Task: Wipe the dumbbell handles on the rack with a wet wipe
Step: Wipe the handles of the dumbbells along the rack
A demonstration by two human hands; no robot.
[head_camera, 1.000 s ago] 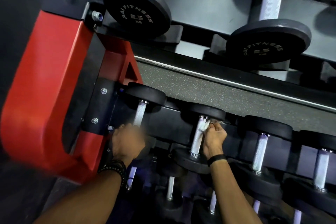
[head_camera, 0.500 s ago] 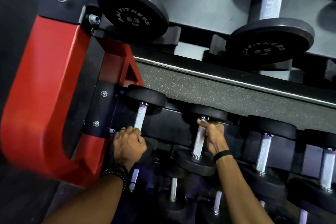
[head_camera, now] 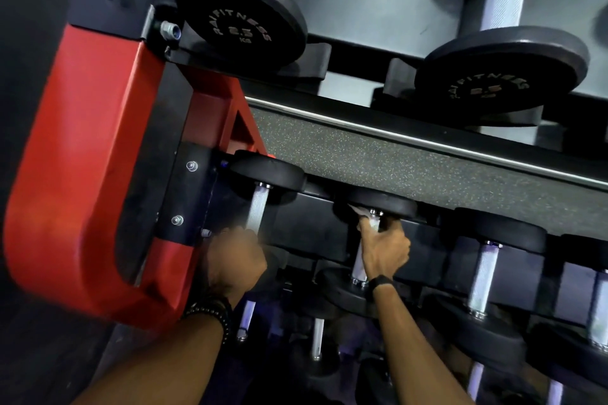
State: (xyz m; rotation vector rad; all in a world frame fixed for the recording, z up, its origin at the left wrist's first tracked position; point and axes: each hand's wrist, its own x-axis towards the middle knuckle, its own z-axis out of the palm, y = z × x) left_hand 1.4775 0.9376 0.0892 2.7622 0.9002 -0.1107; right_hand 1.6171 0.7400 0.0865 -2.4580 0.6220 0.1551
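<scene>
I am watching through one camera only, worn on the head, so no second view is sharing anything with it. It is looking forward and steeply down along both forearms, tilted so the rack's shelves are running diagonally, dropping toward the right. It is sitting close: the rack's red end frame (head_camera: 75,154) is filling the left side, the upper-shelf dumbbells (head_camera: 240,23) are looming large at the top edge, and the lower row is sitting mid-frame. The left hand (head_camera: 235,260) and the right hand (head_camera: 386,250) are entering from the bottom edge, near the centre. The wide lens is bending lines near the borders.
</scene>
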